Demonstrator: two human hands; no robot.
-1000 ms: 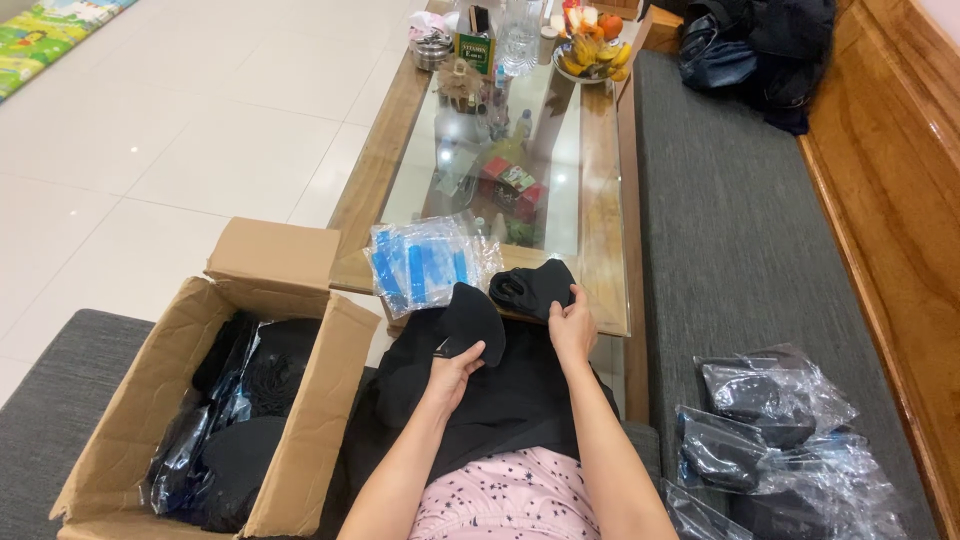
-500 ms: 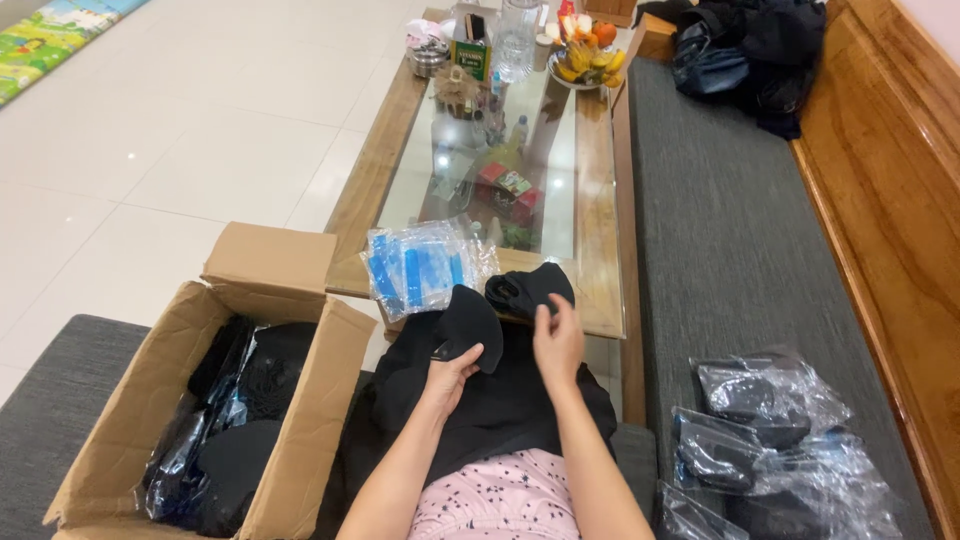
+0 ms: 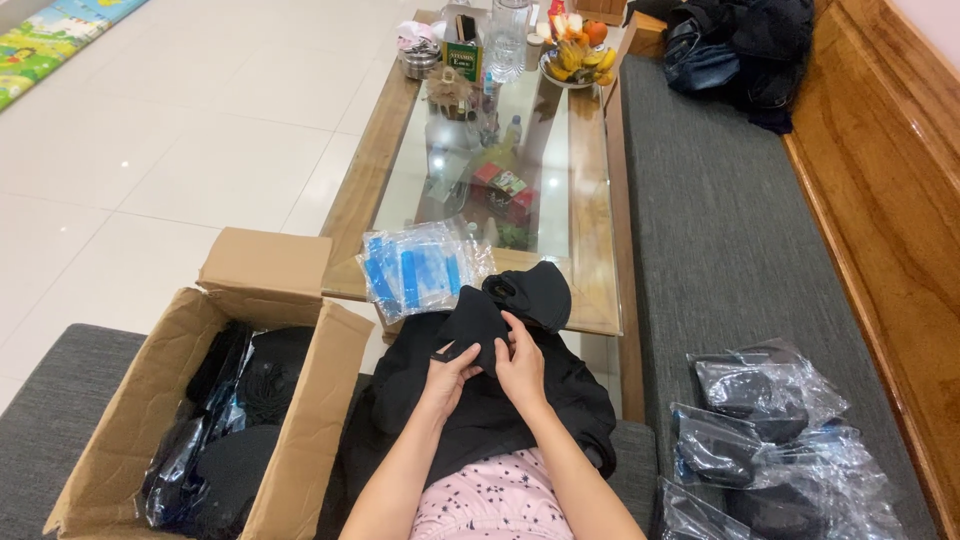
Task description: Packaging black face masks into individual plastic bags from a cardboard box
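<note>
My left hand (image 3: pixel 447 373) and my right hand (image 3: pixel 520 366) both grip a small black fabric piece (image 3: pixel 472 318) over my lap, thumbs pressed on its lower edge. A second black fabric item (image 3: pixel 535 290) lies just beyond it, near the table edge. Under my hands a pile of black cloth (image 3: pixel 480 425) covers my lap. A stack of clear plastic bags with blue strips (image 3: pixel 415 268) rests on the near corner of the glass coffee table (image 3: pixel 590 250).
An open cardboard box (image 3: pixel 130 440) with black items in plastic stands at my left. Several packed clear bags (image 3: pixel 770 430) lie on the grey bench cushion at my right. Bottles, a fruit bowl (image 3: pixel 575 62) and a dark bag (image 3: pixel 705 60) are farther off.
My right hand moved left from the far black item onto the piece held by my left hand. Both hands now meet on it.
</note>
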